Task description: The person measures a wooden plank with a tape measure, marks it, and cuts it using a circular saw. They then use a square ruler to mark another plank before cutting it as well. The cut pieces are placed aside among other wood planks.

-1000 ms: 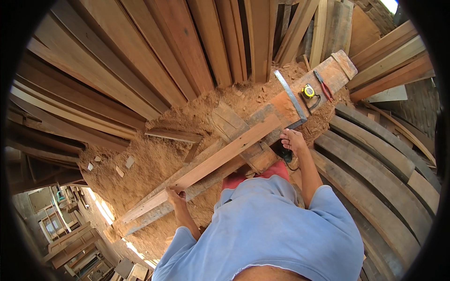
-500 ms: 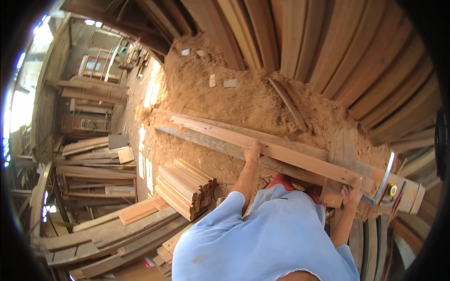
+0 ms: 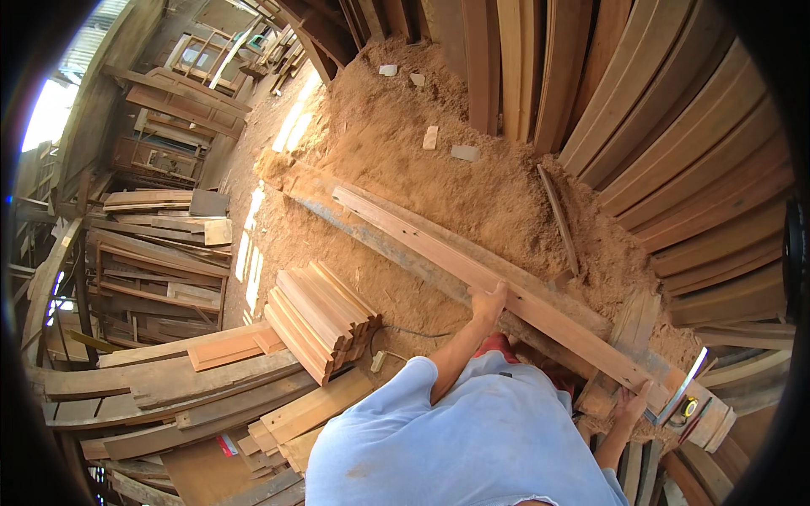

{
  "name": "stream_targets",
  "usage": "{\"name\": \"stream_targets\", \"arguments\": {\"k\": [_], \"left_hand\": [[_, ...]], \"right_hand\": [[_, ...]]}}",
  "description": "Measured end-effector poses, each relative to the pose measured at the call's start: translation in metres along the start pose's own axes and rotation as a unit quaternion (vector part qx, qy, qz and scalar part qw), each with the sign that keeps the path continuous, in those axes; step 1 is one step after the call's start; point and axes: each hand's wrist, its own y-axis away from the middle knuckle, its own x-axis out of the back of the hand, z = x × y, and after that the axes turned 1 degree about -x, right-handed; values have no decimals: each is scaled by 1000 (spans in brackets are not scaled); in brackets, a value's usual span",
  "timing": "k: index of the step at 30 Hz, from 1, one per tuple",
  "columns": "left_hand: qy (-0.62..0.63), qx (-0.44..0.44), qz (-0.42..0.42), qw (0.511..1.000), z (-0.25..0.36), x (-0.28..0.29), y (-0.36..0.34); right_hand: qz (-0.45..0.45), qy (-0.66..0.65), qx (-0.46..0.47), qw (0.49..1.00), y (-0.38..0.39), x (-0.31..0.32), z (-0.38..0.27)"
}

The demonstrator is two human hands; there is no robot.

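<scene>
A long pale reddish plank lies diagonally along a weathered beam, with a short crossboard under its right part. My left hand grips the plank near its middle, thumb over the face. My right hand holds the plank close to its right end, fingers partly hidden. Beside that end are a metal square and a yellow tape measure on the beam's end.
Long boards stand around the right and back. Stacked mouldings and loose planks lie at lower left, beside a cable. Old doors and frames lean at far left. Sawdust covers the ground.
The view has swung toward the workshop's left side. My left hand stays on the plank; my right hand has come from hovering with bent fingers onto the plank's right end.
</scene>
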Motion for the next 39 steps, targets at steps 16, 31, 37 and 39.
{"name": "stream_targets", "arguments": {"k": [16, 31, 37, 39], "left_hand": [[-46, 20, 2, 999, -8, 15, -11], [377, 208, -27, 902, 33, 153, -131], [218, 89, -51, 970, 44, 135, -161], [215, 84, -80, 970, 42, 143, -158]], "right_hand": [[138, -15, -6, 990, 33, -105, 31], [106, -166, 71, 978, 61, -91, 37], [68, -231, 75, 968, 68, -82, 63], [45, -235, 66, 969, 69, -78, 66]]}}
